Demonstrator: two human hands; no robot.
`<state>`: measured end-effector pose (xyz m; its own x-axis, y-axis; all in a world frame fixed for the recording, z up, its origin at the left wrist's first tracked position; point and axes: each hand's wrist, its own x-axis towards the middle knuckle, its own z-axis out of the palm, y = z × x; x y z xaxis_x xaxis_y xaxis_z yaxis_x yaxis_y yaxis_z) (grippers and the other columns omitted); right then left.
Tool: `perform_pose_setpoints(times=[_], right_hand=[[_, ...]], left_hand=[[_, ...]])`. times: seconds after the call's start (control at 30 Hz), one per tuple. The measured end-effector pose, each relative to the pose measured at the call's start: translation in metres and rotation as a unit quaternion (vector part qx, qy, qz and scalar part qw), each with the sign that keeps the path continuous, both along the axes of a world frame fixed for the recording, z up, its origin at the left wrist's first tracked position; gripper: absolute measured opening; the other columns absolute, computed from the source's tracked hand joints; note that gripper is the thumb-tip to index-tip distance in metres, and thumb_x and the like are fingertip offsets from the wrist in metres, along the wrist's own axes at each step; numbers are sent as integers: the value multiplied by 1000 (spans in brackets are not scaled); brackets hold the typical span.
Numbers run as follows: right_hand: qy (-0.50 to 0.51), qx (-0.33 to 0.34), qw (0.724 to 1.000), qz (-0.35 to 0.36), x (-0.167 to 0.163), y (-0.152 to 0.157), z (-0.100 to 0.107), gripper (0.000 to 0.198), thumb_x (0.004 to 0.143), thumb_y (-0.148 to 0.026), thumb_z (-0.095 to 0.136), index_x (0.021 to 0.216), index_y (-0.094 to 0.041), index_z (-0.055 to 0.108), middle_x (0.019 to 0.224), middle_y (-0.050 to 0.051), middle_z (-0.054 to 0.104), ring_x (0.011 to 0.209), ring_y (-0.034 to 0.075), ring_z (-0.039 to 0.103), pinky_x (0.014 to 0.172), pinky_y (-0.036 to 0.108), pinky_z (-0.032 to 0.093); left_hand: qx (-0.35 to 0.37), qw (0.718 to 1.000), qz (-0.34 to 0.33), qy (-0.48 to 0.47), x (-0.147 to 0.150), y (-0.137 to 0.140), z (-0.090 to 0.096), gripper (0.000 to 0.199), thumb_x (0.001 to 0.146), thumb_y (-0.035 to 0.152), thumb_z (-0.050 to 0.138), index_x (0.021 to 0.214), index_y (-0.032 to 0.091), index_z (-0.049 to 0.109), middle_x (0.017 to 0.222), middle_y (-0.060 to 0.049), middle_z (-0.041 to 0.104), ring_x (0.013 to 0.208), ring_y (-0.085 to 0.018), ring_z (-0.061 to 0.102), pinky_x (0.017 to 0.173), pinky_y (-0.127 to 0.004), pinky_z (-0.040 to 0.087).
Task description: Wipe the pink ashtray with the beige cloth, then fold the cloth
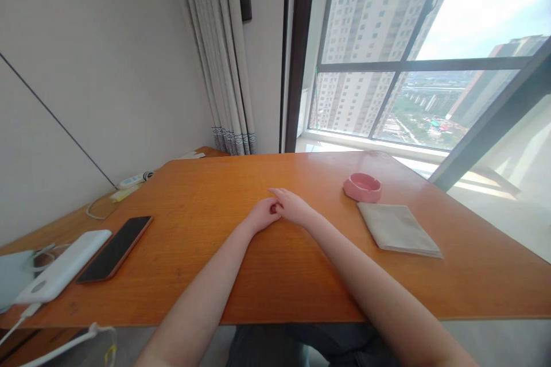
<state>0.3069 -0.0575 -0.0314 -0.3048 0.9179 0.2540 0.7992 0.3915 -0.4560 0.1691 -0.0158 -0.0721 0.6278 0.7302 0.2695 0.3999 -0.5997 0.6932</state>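
My left hand point(260, 215) and my right hand point(294, 206) meet over the middle of the wooden table point(206, 194), touching each other. The left fingers are curled in and closed. My right hand leans against them from the right, its fingers pressed together, with one fingertip pointing left past the left knuckles. A small dark reddish gap shows between the hands; whether anything is held there I cannot make out. To the right of my hands lie a folded beige cloth point(396, 228) and, just behind it, a pink ashtray point(362, 186).
At the left lie a black-screened phone point(115, 248), a white power bank point(64, 266) with a cable, and a white power strip point(134, 180) by the wall. A curtain point(224, 57) hangs behind the table. A large window point(387, 66) stands at the back right.
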Motion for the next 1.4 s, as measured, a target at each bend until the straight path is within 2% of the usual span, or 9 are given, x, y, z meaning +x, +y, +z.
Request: perform_pose_setpoints(times=[0.27,0.77,0.9,0.97,1.07,1.13,1.2,1.27,1.4], right_hand=[[120,24,992,2,-13,9,-42,43,73,-4,39,108,-17,58,107,7,61,103,16,54,93,29,41],[143,10,990,5,-13,6,-41,44,69,-4,39,106,-15,60,107,9,61,103,17,54,95,30,40],[170,-34,985,-14,-2,14,-36,46,69,-6,43,112,-15,57,114,10,60,106,17,55,94,31,42],[193,-31,978,-72,20,20,-27,46,73,-11,43,118,-15,52,120,10,57,108,18,55,92,32,44],[146,82,955,-246,73,19,-10,45,79,-19,42,123,-18,47,129,12,50,121,22,44,100,42,36],[63,121,901,-412,111,12,-4,52,77,-23,49,128,-18,43,143,15,31,131,31,28,103,54,26],[0,57,848,-526,141,4,-5,58,73,-32,57,128,-15,43,148,20,16,135,40,14,101,63,19],[-30,-32,818,-573,159,-2,-10,62,71,-38,60,126,-12,46,148,22,15,135,44,6,99,67,16],[-30,-72,816,-573,172,-2,-23,54,75,-41,54,120,-13,54,142,19,29,133,44,8,98,61,25]], left_hand=[[22,996,33,78,5,-3,-2,26,68,12,50,89,14,66,90,-8,70,87,-22,63,78,-32,50],[36,994,38,96,5,-8,0,25,69,12,48,87,16,65,92,-8,69,88,-22,63,77,-30,49],[44,996,16,70,5,-7,-1,20,72,17,50,88,17,63,88,-6,67,81,-19,61,72,-28,46],[39,996,13,73,4,-7,0,16,76,25,51,85,17,62,76,-3,64,69,-16,57,64,-26,43],[29,997,7,78,3,-8,3,17,79,31,49,80,18,60,66,0,57,60,-13,50,57,-23,37],[24,997,2,71,3,-8,4,17,80,31,49,79,18,60,67,1,56,60,-12,48,56,-23,35],[18,998,4,64,3,-7,4,17,80,31,49,79,17,59,67,1,56,61,-11,48,56,-22,34],[15,998,6,62,4,-7,3,17,79,30,49,79,17,59,66,1,56,60,-11,48,56,-22,34],[11,998,8,62,3,-7,3,17,79,30,49,79,17,59,66,1,55,60,-11,47,56,-22,34]])
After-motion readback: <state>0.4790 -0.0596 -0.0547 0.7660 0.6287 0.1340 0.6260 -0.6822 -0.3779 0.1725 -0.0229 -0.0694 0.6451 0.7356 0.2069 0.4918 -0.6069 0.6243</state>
